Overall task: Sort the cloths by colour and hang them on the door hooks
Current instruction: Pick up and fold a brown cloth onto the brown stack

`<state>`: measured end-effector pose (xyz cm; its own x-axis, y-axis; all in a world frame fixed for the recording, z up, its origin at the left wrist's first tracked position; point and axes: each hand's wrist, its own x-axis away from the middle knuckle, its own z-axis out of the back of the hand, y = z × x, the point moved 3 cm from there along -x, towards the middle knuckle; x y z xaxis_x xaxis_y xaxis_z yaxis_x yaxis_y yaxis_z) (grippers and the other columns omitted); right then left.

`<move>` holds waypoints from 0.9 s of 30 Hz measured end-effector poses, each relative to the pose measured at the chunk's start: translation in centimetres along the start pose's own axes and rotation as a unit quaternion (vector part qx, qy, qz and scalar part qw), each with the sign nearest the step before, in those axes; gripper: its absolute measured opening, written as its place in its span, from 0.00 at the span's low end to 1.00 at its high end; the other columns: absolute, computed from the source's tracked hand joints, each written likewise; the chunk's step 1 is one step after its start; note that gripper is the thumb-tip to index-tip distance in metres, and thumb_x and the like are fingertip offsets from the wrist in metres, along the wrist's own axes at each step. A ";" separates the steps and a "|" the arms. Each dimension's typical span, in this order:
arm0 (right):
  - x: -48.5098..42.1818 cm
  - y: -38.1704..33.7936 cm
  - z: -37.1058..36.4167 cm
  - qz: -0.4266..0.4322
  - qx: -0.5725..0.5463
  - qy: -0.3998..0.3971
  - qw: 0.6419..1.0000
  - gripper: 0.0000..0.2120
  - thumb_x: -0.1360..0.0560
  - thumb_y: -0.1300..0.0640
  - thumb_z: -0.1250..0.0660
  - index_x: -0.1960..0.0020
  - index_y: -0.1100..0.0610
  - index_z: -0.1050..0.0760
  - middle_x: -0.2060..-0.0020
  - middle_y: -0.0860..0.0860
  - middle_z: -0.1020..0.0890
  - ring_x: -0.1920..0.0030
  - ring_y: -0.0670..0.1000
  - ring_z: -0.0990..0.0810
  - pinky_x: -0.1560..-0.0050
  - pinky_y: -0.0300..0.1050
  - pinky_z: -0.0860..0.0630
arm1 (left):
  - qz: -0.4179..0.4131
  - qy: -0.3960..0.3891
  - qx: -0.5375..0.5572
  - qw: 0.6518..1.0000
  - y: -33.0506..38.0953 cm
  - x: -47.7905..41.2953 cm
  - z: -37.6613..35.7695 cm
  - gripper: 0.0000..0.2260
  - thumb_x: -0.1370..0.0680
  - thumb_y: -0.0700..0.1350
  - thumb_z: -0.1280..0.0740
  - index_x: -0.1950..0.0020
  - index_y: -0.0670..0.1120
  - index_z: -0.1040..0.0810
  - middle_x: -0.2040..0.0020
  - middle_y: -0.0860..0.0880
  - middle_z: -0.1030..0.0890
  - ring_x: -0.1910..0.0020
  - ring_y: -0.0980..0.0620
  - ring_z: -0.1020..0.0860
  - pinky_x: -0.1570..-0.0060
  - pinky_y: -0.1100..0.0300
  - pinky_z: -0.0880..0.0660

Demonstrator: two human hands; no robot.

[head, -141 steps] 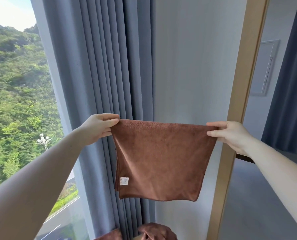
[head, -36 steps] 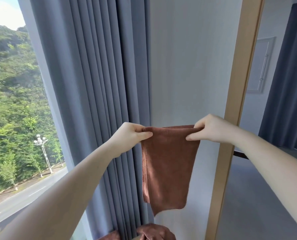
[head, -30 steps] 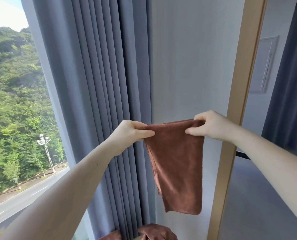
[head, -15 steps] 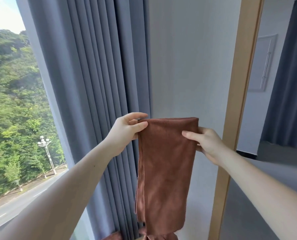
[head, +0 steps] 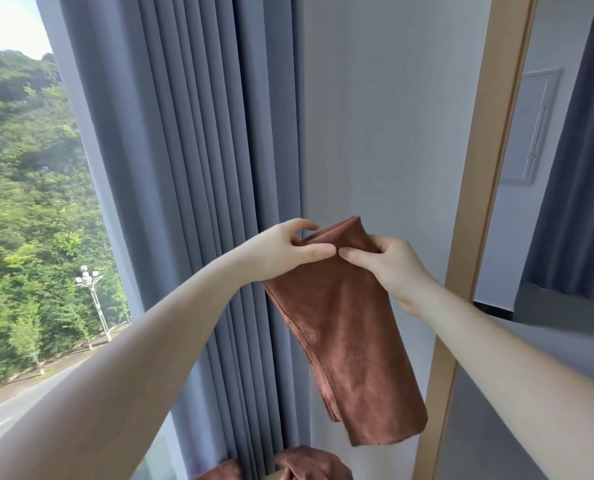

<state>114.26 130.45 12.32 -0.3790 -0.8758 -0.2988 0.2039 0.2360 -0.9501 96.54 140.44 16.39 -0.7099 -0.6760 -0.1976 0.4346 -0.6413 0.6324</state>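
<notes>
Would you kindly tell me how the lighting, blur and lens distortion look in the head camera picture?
Head view: the sky is blown out to white at top left; the trees are smeared, most at the left edge; the brown cloth, left hand and right hand are evenly lit and fairly sharp; the wooden frame leans, likely wide-angle distortion.

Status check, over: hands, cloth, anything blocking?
Left hand and right hand both pinching the brown cloth at its top, thumbs nearly touching. Cloth folded narrow, hanging free before the wall. No hook in view; nothing blocking.
</notes>
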 end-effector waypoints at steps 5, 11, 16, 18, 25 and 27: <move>0.2 -0.2 0.5 0.006 0.010 -0.006 1.000 0.07 0.24 0.57 0.25 0.46 0.53 0.15 0.53 0.48 0.11 0.51 0.46 0.13 0.50 0.39 0.18 | -0.080 0.068 -0.060 0.993 3.7 -1.9 -2.2 0.18 0.22 0.64 0.33 0.43 0.53 0.21 0.55 0.56 0.19 0.55 0.56 0.21 0.56 0.60 0.26; 0.6 -0.6 3.1 -0.002 0.005 0.017 1.000 0.05 0.24 0.55 0.25 0.48 0.50 0.15 0.54 0.47 0.11 0.51 0.47 0.13 0.47 0.44 0.19 | -0.150 0.082 -0.083 0.982 6.3 -3.7 -3.3 0.13 0.18 0.58 0.35 0.50 0.48 0.23 0.60 0.51 0.21 0.60 0.51 0.24 0.58 0.52 0.27; 1.4 0.0 4.6 -0.035 0.023 -0.036 0.998 0.11 0.24 0.57 0.25 0.42 0.54 0.17 0.50 0.49 0.12 0.48 0.50 0.13 0.41 0.50 0.19 | -0.192 0.079 -0.127 0.970 8.0 -4.2 -3.5 0.13 0.17 0.59 0.37 0.49 0.50 0.24 0.59 0.51 0.20 0.56 0.47 0.22 0.52 0.49 0.24; 1.7 0.7 5.0 -0.052 0.031 -0.051 0.997 0.13 0.25 0.58 0.25 0.41 0.55 0.17 0.49 0.50 0.12 0.47 0.51 0.13 0.38 0.53 0.20 | -0.207 0.083 -0.142 0.964 8.5 -4.4 -3.4 0.14 0.18 0.60 0.37 0.49 0.50 0.24 0.60 0.52 0.21 0.58 0.47 0.23 0.54 0.51 0.24; 2.2 2.7 5.3 -0.080 0.033 -0.068 0.994 0.14 0.25 0.59 0.24 0.40 0.55 0.18 0.47 0.50 0.12 0.45 0.51 0.13 0.35 0.53 0.21 | -0.236 0.099 -0.164 0.953 9.3 -4.7 -2.7 0.15 0.18 0.60 0.37 0.47 0.48 0.24 0.60 0.50 0.21 0.59 0.47 0.24 0.58 0.53 0.28; 2.3 3.0 5.2 -0.083 0.033 -0.068 0.994 0.15 0.26 0.59 0.23 0.40 0.55 0.18 0.47 0.49 0.12 0.45 0.50 0.13 0.36 0.52 0.21 | -0.242 0.103 -0.167 0.950 9.4 -4.8 -2.3 0.15 0.18 0.60 0.37 0.48 0.48 0.24 0.60 0.50 0.21 0.60 0.48 0.24 0.58 0.53 0.28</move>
<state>118.69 127.01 9.23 -0.2883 -0.9500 -0.1195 0.2092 0.0593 -0.9761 105.34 136.84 21.62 -0.7626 -0.3074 -0.5691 0.2615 -0.9513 0.1635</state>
